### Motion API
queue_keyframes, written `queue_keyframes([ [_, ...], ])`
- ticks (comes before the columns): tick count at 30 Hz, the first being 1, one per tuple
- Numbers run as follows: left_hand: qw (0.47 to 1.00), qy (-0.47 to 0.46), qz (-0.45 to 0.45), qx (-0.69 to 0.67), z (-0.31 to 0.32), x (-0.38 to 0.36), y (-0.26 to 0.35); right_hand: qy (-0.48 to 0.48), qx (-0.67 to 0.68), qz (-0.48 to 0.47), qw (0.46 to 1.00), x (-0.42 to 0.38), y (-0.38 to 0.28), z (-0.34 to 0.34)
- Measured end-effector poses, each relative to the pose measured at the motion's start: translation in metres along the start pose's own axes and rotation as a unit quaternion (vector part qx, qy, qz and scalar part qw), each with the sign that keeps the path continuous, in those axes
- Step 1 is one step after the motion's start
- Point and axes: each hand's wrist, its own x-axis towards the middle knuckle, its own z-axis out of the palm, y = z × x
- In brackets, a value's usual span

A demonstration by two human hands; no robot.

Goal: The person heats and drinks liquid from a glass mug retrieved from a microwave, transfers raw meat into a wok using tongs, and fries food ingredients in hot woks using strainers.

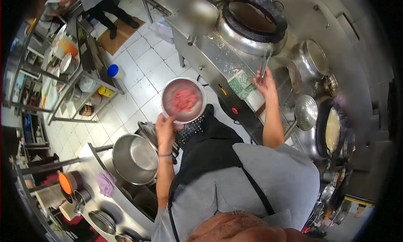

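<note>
My left hand (167,128) grips the near rim of a metal bowl (201,108), thumb over the edge. Pink raw meat (184,100) in pieces lies inside it, slightly blurred. Over the stove counter, my right hand (266,83) is closed around a slim, shiny metal utensil (265,65) that points toward the large wok (273,32); its kind I cannot tell. The wok sits on a round metal burner ring and has dark contents. Below my right hand, a green-and-white patterned cloth (242,85) lies on the counter edge.
A perforated strainer (306,112) and metal pots (312,57) stand right of my right arm. To the left is a large empty-looking steel pot (134,159). Shelving with containers (69,65) lines the far left. Another person (100,7) stands beyond on a mat.
</note>
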Motion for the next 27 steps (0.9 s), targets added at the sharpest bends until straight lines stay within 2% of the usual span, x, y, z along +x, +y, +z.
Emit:
queue_keyframes([
  [2, 0.997, -0.065, -0.025, 0.016, 0.049, 0.052, -0.008, -0.003, 0.079, 0.001, 0.997, -0.010, -0.009, 0.015],
  [5, 0.992, -0.117, -0.025, 0.028, 0.120, 0.110, 0.003, -0.082, 0.096, 0.004, 0.992, 0.009, -0.014, 0.004],
  [6, 0.991, -0.125, -0.026, 0.035, 0.137, 0.129, 0.005, -0.058, 0.089, -0.006, 0.994, 0.010, -0.018, 0.012],
  [9, 0.989, -0.133, -0.035, 0.056, 0.173, 0.183, 0.011, -0.075, 0.062, -0.053, 0.994, 0.016, -0.035, 0.020],
  [13, 0.992, -0.093, -0.043, 0.072, 0.189, 0.239, 0.024, -0.082, -0.017, -0.106, 0.991, 0.026, -0.068, 0.031],
  [15, 0.997, -0.062, -0.031, 0.041, 0.177, 0.261, 0.031, -0.094, -0.059, -0.133, 0.985, 0.042, -0.077, 0.023],
  [16, 0.998, -0.048, -0.023, 0.043, 0.167, 0.268, 0.038, -0.086, -0.036, -0.139, 0.986, 0.041, -0.085, 0.032],
  [19, 0.997, 0.008, 0.005, 0.076, 0.145, 0.277, 0.063, -0.107, -0.083, -0.143, 0.980, 0.046, -0.096, 0.045],
  [22, 0.994, -0.005, 0.038, 0.101, 0.141, 0.278, 0.092, -0.124, -0.293, -0.150, 0.936, 0.053, -0.107, 0.063],
  [24, 0.991, -0.008, 0.050, 0.126, 0.152, 0.276, 0.109, -0.113, -0.431, -0.260, 0.857, 0.057, -0.112, 0.086],
  [25, 0.989, -0.033, 0.087, 0.116, 0.157, 0.276, 0.115, -0.106, -0.497, -0.300, 0.807, 0.050, -0.110, 0.098],
  [27, 0.990, -0.060, 0.069, 0.107, 0.171, 0.272, 0.134, -0.065, -0.573, -0.313, 0.754, 0.023, -0.125, 0.145],
])
